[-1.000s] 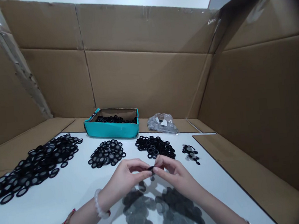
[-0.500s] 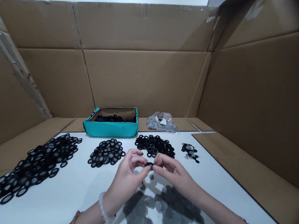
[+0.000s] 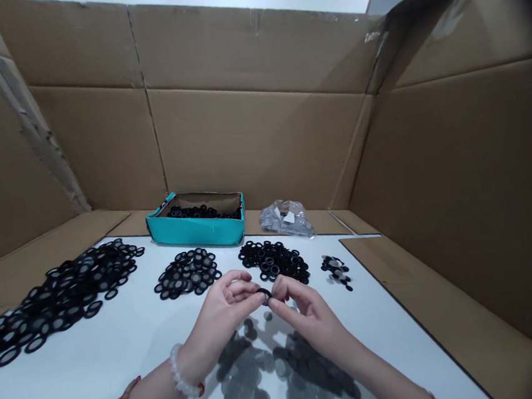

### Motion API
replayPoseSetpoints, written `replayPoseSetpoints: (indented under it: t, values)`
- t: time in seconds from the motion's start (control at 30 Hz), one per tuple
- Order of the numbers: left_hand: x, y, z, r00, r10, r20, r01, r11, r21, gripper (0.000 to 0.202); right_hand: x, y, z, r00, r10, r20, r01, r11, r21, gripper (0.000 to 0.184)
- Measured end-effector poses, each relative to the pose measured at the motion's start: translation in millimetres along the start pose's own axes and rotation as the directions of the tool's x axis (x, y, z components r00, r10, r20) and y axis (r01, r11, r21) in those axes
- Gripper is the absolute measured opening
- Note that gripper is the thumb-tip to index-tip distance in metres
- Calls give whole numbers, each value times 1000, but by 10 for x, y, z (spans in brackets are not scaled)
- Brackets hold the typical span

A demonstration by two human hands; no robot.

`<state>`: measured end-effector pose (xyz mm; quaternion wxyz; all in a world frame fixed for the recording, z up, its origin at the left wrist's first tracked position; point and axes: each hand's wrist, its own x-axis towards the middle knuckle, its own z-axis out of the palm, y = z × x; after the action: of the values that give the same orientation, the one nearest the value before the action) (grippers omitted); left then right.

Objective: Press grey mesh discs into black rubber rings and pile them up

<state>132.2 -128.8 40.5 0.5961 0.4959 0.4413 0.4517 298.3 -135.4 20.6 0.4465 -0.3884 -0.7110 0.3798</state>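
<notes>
A small black ring (image 3: pixel 264 292) is pinched between both hands, tilted so that its opening partly shows. My left hand (image 3: pixel 231 303) grips its left side with thumb and fingers; my right hand (image 3: pixel 302 306) grips the right side. Whether a disc sits inside the ring is hard to make out. Below the hands lie loose grey discs (image 3: pixel 252 376) spread over the white table (image 3: pixel 158 348). Just beyond the hands is a pile of black rings (image 3: pixel 272 261). Left of that lies a pile of rings with grey centres (image 3: pixel 188 273).
A long heap of grey-centred rings (image 3: pixel 63 294) covers the left side. At the back stand a teal box (image 3: pixel 196 230) holding black rings and a clear plastic bag (image 3: pixel 286 218). A small cluster of pieces (image 3: pixel 336 271) lies right. Cardboard walls (image 3: pixel 259 125) enclose the table.
The ring has been tilted from nearly flat to more upright, so its opening shows more. Both hands stay close together and have shifted only slightly.
</notes>
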Motion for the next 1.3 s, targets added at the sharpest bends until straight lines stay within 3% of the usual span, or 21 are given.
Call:
replayPoseSetpoints:
  t: [0.27, 0.4, 0.5, 0.6, 0.73, 0.8, 0.93, 1.0, 1.07, 1.17, 1.3]
  values:
    - [-7, -51, 30, 999, 36, 17, -34, 991, -132, 29, -1, 27, 24, 999, 23, -23, -21, 994, 104, 24]
    - [27, -100, -9, 996, 54, 66, -48, 994, -98, 26, 12, 10, -9, 999, 41, 33, -40, 999, -27, 16]
    - [61, -116, -37, 995, 60, 82, -60, 998, -7, 28, 22, -16, -49, 999, -11, 40, 17, 986, -168, 9]
    - [80, -102, -61, 974, 184, 134, -205, 964, 170, 15, 28, -25, -90, 994, -103, 44, 112, 940, -323, 9]
    - [99, -61, -111, 891, 389, 235, -453, 801, 392, 7, 26, -43, -134, 979, -187, 86, 206, 860, -466, 7]
    - [120, -47, -141, 889, 367, 273, -453, 793, 409, 8, 20, -67, -150, 975, -196, 107, 223, 836, -502, 6]
    - [166, -30, -188, 922, 173, 347, -293, 897, 330, 10, 9, -118, -171, 968, -204, 149, 252, 809, -530, 5]
    - [165, -20, -189, 926, 131, 354, -259, 903, 343, 10, 9, -129, -176, 966, -200, 163, 257, 802, -539, 5]
    - [140, -4, -170, 927, 194, 322, -321, 854, 409, 10, 12, -127, -177, 969, -188, 161, 246, 805, -539, 5]
    - [81, 25, -118, 895, 340, 289, -444, 743, 501, 11, 13, -113, -174, 977, -157, 144, 209, 833, -512, 6]
    - [38, 38, -76, 881, 339, 331, -469, 724, 505, 14, 18, -86, -163, 986, -96, 140, 145, 904, -402, 8]
